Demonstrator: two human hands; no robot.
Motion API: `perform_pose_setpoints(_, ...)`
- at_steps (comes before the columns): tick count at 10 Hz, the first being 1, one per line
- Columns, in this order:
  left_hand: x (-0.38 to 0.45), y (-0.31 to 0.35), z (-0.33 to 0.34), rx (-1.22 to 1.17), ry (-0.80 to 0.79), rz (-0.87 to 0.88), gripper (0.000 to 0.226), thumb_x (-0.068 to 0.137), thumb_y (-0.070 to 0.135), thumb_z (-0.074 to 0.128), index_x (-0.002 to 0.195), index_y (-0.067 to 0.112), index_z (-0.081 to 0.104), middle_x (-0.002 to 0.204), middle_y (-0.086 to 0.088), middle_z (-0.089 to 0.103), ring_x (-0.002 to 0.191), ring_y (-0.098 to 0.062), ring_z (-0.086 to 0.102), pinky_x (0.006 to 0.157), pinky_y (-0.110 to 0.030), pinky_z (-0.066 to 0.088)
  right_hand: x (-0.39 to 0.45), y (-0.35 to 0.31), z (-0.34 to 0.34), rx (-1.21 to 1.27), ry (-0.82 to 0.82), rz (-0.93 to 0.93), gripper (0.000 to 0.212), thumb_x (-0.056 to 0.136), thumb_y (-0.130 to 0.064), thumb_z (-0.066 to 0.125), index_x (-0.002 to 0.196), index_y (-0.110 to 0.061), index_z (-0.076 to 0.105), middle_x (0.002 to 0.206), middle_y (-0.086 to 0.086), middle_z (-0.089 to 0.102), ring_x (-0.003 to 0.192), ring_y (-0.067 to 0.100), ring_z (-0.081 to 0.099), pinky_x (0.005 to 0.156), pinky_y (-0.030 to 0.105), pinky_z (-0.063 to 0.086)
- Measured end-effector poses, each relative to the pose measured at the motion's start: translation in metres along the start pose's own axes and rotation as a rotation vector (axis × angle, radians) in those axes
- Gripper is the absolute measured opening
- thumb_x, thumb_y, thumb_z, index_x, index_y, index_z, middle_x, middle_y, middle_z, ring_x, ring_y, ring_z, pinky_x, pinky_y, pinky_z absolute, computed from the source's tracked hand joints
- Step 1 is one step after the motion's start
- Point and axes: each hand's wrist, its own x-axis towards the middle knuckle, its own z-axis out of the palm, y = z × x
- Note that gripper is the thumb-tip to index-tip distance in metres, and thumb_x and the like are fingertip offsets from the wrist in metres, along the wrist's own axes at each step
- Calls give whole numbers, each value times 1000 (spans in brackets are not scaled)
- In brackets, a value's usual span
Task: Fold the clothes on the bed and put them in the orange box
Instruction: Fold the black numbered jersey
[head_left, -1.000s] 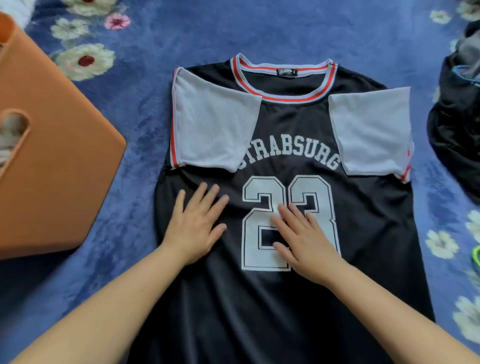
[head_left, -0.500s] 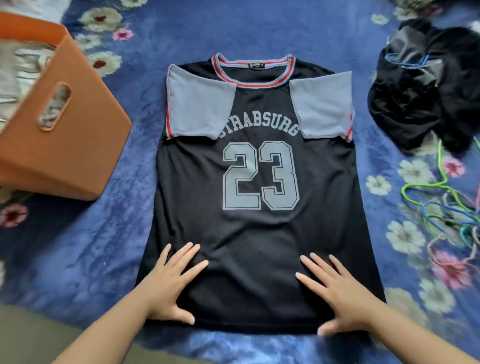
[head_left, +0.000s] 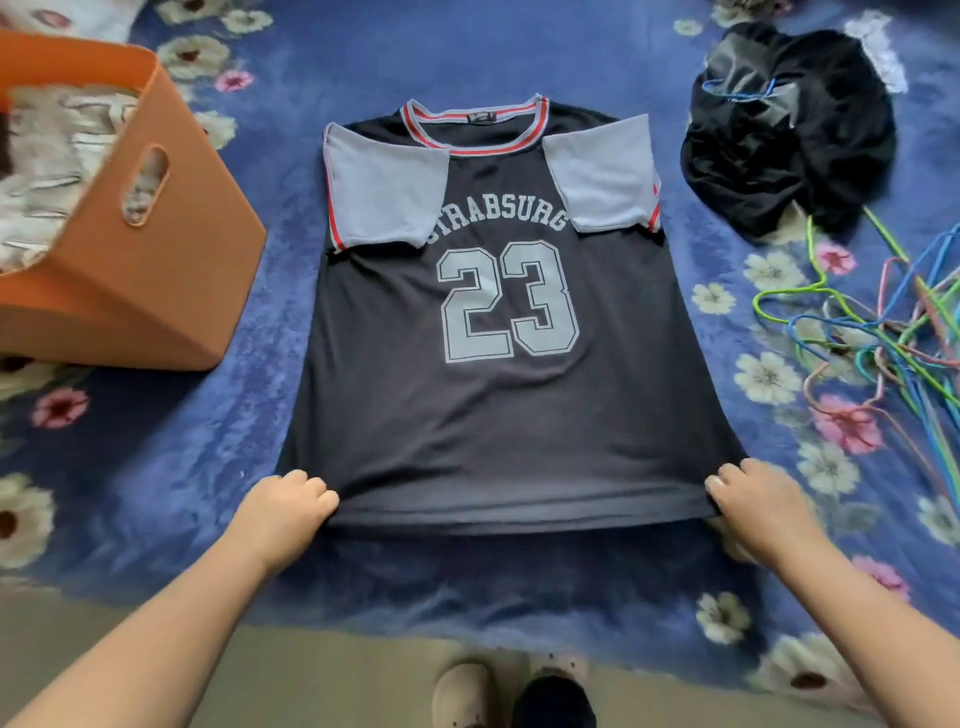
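Left hand and right hand each curled on the jersey hem corners, apparently pinching, orange box alongside.

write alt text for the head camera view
A person's left hand and right hand grip the bottom hem corners of a black number 23 jersey spread on a blue floral bed cover. An orange box sits left, dark clothes right.

Soft, even daylight; wide-angle bending at edges; slight blur.
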Motion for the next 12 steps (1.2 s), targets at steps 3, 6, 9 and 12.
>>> perform_pose_setpoints(3, 2, 16, -30, 93, -589, -235, 37, 89, 1, 36, 116, 19, 54, 121, 0, 54, 115, -20, 49, 85, -28, 41, -17, -24, -53, -223, -292, 202, 23, 87, -16, 54, 108, -17, 61, 113, 0, 60, 112, 24, 51, 84, 30, 44)
perform_pose_setpoints(6, -18, 46, 8, 185, -522, -337, 29, 86, 8, 53, 113, 20, 51, 115, 1, 53, 110, -19, 50, 85, -29, 39, -17, -51, 13, -7, -306, 321, 97, 39, 1, 84, 122, 3, 34, 122, 29, 49, 89, 45, 56, 49, 40, 50)
perform_pose_setpoints(9, -14, 42, 34, -36, 55, -220, 22, 53, -3, 33, 41, 4, 50, 44, -11, 45, 40, -28, 49, 37, -29, 41, -9, -43, 23, 125, 100, 228, 13, 53, 10, 50, 49, -2, 49, 51, 15, 45, 43, 31, 49, 37, 26, 32)
perform_pose_setpoints(12, 10, 27, -54, -157, -626, -252, 28, 81, 5, 45, 99, 17, 62, 102, -4, 60, 96, -25, 56, 73, -26, 42, -6, -29, -59, -144, -71, -283, 3, 49, -12, 69, 50, -11, 67, 77, 4, 66, 88, 26, 70, 54, 23, 51)
